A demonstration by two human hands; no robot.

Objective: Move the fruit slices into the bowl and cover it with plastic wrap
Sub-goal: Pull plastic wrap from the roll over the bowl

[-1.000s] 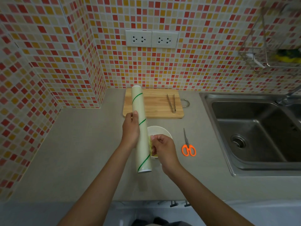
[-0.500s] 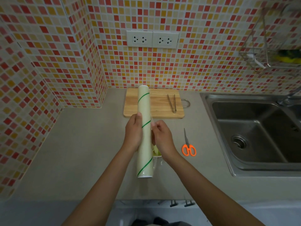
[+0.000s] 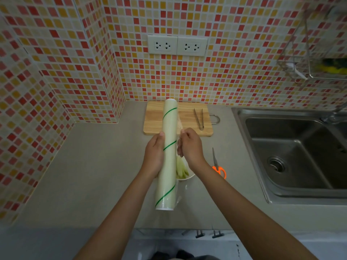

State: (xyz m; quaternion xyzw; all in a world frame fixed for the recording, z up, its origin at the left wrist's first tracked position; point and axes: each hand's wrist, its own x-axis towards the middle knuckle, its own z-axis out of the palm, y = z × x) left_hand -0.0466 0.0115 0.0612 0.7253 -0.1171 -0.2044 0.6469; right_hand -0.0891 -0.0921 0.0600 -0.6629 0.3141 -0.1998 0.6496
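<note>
Fruit slices [image 3: 181, 168], pale green, sit in white bowl [image 3: 188, 176] on grey counter [image 3: 97, 166], just in front of wooden cutting board [image 3: 187, 119]; bowl mostly hidden behind plastic wrap roll [image 3: 167, 154] and right hand [image 3: 190, 147], only its near-right rim shows. Roll is long, pale, with green spiral stripe, held lengthwise over bowl's left part, far end over the cutting board's left portion, near end pointing at the person. Left hand [image 3: 155, 153] wraps round roll's middle from the left, fingers curled behind it, thumb on top: closed grip on roll. Right hand just right of roll, thumb and fingertips pressed together, pinching loose clear film edge [image 3: 179, 126] peeled off roll; film barely separated from roll, faint sheen near the near end too. Metal tongs [image 3: 199, 118] lie on cutting board's right half, tips toward the wall. Metal handle loop [image 3: 216, 118] sticks out of board's right edge. Orange-handled scissors [image 3: 217, 166] lie on counter right of bowl, in front of board's right corner, partly covered by right wrist. Steel sink [image 3: 293, 152] well right of board. Double wall socket [image 3: 177, 45] on mosaic tile above board. Wire rack [image 3: 319, 53] with something yellow-green high to the right of board, blurred.
</note>
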